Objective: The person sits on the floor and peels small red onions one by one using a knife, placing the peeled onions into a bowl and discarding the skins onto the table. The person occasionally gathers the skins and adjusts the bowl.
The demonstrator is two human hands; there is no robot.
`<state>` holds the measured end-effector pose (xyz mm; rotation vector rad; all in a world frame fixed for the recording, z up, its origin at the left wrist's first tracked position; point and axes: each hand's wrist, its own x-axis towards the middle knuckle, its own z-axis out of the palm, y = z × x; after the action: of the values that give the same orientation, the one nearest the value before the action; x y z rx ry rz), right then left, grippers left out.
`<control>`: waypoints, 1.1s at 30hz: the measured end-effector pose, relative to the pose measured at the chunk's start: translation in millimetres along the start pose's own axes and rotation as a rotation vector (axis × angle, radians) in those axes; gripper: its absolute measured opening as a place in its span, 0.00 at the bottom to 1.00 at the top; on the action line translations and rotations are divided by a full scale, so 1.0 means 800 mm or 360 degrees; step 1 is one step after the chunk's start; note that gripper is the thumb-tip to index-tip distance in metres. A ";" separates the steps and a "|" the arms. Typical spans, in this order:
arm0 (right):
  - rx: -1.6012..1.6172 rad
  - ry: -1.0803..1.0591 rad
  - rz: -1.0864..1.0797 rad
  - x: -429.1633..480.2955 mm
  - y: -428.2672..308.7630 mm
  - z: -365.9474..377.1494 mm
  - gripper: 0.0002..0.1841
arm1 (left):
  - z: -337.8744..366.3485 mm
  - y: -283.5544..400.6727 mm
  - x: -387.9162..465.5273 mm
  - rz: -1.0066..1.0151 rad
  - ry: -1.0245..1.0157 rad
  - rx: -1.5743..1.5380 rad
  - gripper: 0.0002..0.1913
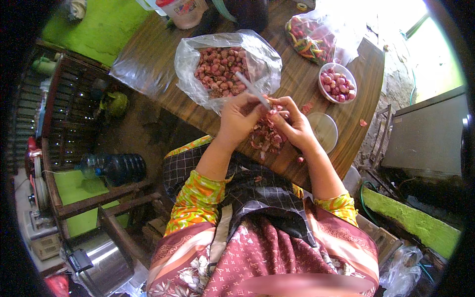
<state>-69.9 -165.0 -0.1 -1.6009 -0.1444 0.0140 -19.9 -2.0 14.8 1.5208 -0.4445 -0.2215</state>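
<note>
My left hand (241,113) pinches a pale, narrow, blurred implement (251,89), which looks like a small knife. It slants up and left over a plastic bag's edge. Close beside it, my right hand (293,120) holds a pinkish shallot (278,110), partly covered by the fingers. Beneath both hands lies a heap of shallot skins (269,139) on the wooden table (178,107). Beyond my left hand, unpeeled shallots (220,70) fill an open clear plastic bag (187,52). Peeled shallots (337,86) sit in a round plastic tub (322,92) to the right.
A round translucent lid (324,131) lies by my right wrist, with a loose small shallot (300,160) near the table edge. Chillies (310,42) fill another plastic bag at the back right. A red-lidded container (183,13) stands at the back.
</note>
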 end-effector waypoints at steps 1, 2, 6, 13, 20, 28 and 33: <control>0.0034 0.0011 0.0051 0.000 0.002 0.000 0.18 | 0.003 0.000 -0.002 0.0036 0.0018 0.0003 0.09; 0.0043 0.0016 0.0109 0.000 0.003 -0.001 0.18 | 0.007 -0.001 -0.004 0.0069 0.0034 0.0004 0.09; 0.0334 -0.0034 0.0088 0.003 0.010 -0.003 0.16 | 0.006 -0.006 -0.001 0.0029 -0.0007 -0.0073 0.11; 0.0720 -0.0076 0.0102 0.006 0.011 -0.003 0.15 | 0.006 -0.014 0.004 -0.0075 0.0013 -0.0429 0.12; 0.0854 -0.0145 0.0208 0.000 0.006 -0.003 0.14 | 0.004 -0.013 0.002 0.0116 -0.0033 -0.0177 0.15; 0.0773 0.0076 0.0297 0.009 0.003 -0.019 0.19 | 0.001 -0.004 -0.001 -0.0147 0.0066 -0.0898 0.14; 0.0505 -0.0197 0.0043 0.000 0.001 -0.006 0.30 | 0.003 -0.012 0.001 -0.0046 0.0126 -0.0831 0.16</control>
<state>-69.3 -170.1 -0.4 -1.2849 -0.2060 0.1505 -19.0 -4.8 5.0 1.0197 -0.2730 -0.2747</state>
